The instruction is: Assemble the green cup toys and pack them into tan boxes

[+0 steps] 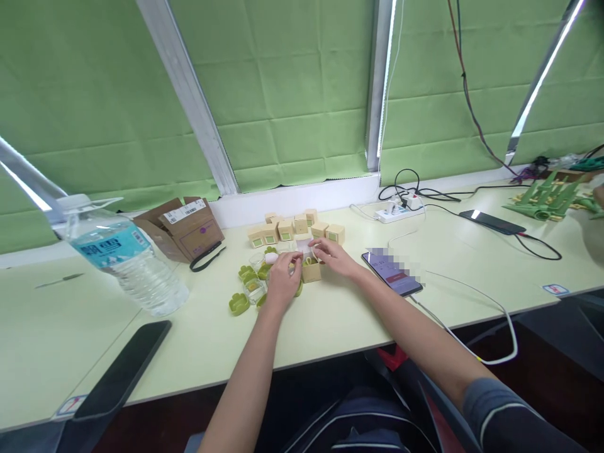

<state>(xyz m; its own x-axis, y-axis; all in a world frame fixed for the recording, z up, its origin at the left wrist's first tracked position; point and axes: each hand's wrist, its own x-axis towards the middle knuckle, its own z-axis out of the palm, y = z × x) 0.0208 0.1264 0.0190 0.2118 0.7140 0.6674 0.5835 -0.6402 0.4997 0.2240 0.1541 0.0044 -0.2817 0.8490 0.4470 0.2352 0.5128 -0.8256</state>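
Note:
A small tan cardboard box (311, 272) stands on the table between my hands, with something green in its top and a pale, whitish flap or sheet above it. From the left, my left hand (284, 275) curls its fingers at the box's upper edge. My right hand (333, 255) pinches at the top from the other side. Green flower-shaped pieces (239, 304) and small clear containers (255, 289) lie to the left, partly hidden by my left hand. Behind my hands sit several small boxes with green windows (285, 230).
A large water bottle (127, 258) and an open brown carton (184, 229) stand at left. A black phone (125, 368) lies at the front left edge. A lit phone (394, 272) with a white cable lies right of my forearm, before a power strip (400, 212). Green plastic parts (542, 201) lie far right.

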